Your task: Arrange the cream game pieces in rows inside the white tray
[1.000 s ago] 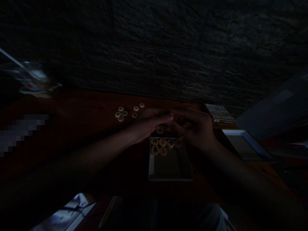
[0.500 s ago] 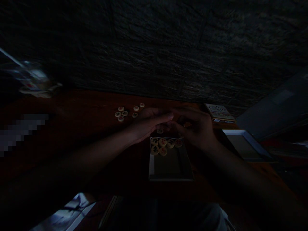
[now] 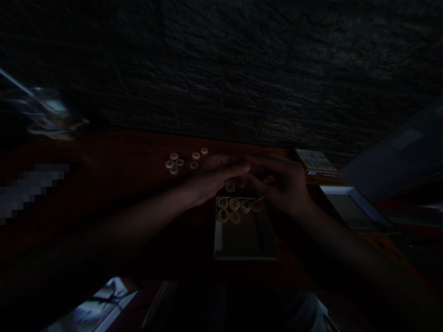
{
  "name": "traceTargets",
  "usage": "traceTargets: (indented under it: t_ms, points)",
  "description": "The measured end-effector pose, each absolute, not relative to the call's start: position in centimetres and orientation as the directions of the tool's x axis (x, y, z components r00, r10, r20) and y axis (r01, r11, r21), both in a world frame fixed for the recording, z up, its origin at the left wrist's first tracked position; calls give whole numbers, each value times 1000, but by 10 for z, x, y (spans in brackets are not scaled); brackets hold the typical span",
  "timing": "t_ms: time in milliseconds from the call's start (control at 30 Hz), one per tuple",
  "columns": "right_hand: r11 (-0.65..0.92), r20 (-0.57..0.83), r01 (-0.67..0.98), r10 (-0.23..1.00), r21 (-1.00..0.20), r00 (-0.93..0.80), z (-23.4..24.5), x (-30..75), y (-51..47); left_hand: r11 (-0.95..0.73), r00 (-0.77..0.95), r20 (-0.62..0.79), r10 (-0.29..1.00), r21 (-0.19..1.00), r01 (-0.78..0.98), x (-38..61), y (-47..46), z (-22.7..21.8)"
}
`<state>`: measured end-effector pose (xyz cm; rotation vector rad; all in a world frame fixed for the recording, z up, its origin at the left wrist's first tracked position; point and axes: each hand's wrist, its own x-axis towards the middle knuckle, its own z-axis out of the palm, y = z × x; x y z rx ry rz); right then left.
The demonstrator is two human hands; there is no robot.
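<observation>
My left hand (image 3: pixel 216 177) is over the table with its thumb and fingers stretched to the right. Its fingertips meet those of my right hand (image 3: pixel 282 184), whose thumb and forefinger are bent together in a loop. Whatever lies between the hands is hidden in the dark. Just below them, a round Chinese chess piece (image 3: pixel 230 188) lies beyond the rim of a shallow box tray (image 3: pixel 218 242). Inside the tray, several pieces with black or red characters, among them a red-marked piece (image 3: pixel 235 216), lie in two rows at the far end.
Several loose chess pieces (image 3: pixel 179 163) lie on the wooden table (image 3: pixel 138 147), left of my hands. To the right are a box lid (image 3: pixel 346 207) and a small printed box (image 3: pixel 316 161). A plastic cup (image 3: pixel 51 110) stands far left, before a stone wall (image 3: pixel 221 69).
</observation>
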<state>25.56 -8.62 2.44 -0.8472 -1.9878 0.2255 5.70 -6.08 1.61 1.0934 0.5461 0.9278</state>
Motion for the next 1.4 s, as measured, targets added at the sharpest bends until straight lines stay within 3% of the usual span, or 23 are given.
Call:
traceTargets:
  t_ms: [1400]
  points:
    - [745,692,469,645,-475,-324,24,256,-87,186,527,39,849,911,-368,57,-60,15]
